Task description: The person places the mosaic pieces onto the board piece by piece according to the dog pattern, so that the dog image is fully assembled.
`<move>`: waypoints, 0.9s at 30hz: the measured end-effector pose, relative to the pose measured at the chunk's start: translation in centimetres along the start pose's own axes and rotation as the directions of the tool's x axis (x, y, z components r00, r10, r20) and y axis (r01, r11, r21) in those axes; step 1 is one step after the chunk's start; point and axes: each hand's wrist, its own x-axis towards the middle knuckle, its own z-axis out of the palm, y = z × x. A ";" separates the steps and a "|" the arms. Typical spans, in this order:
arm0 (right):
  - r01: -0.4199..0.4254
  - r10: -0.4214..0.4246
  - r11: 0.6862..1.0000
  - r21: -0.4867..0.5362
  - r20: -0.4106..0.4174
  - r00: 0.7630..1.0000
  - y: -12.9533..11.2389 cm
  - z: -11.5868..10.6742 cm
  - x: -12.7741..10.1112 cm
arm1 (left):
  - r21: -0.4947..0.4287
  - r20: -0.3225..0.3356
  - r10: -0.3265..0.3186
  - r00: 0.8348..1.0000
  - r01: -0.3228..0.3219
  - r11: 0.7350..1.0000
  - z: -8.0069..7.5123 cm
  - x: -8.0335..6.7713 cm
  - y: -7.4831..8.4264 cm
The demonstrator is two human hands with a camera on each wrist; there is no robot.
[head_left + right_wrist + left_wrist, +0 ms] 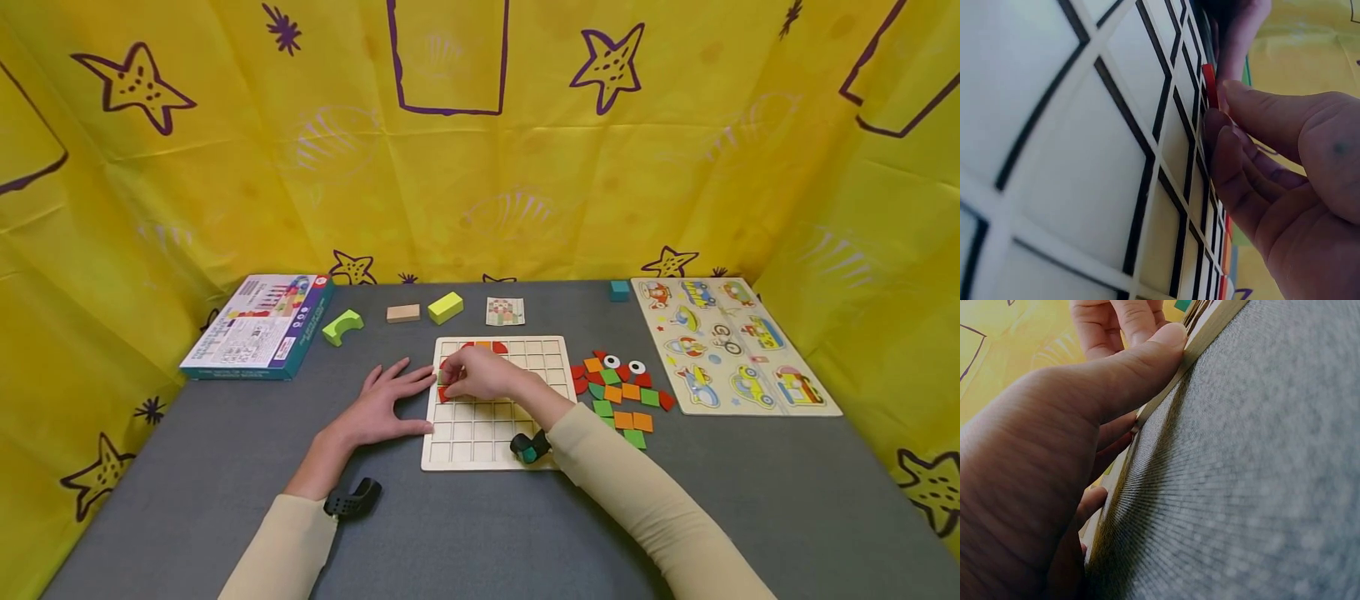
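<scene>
A wooden grid board lies on the table in front of me. My right hand is over its upper left part. Thumb and fingers there pinch a red tile, tilted up from the grid in the right wrist view. Along the board's top row sit a red tile and an orange one, partly behind the hand. My left hand is spread at the board's left side, its thumb and fingertips right at the edge.
Loose red, orange and green tiles lie right of the board, with two eye-like discs. A picture puzzle board is farther right. At the back are a pattern card, a yellow block, a green arch and a box.
</scene>
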 end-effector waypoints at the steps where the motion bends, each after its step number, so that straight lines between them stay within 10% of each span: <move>1: 0.003 -0.003 1.000 -0.003 0.001 1.000 0.0 0.0 0.0 | 0.002 0.000 -0.001 1.000 0.001 1.000 0.0 0.0 0.0; 27: 0.085 -0.085 0.991 -0.103 0.003 0.996 -0.7 0.3 0.1 | 0.000 0.010 -0.019 1.000 0.019 1.000 0.0 0.0 0.2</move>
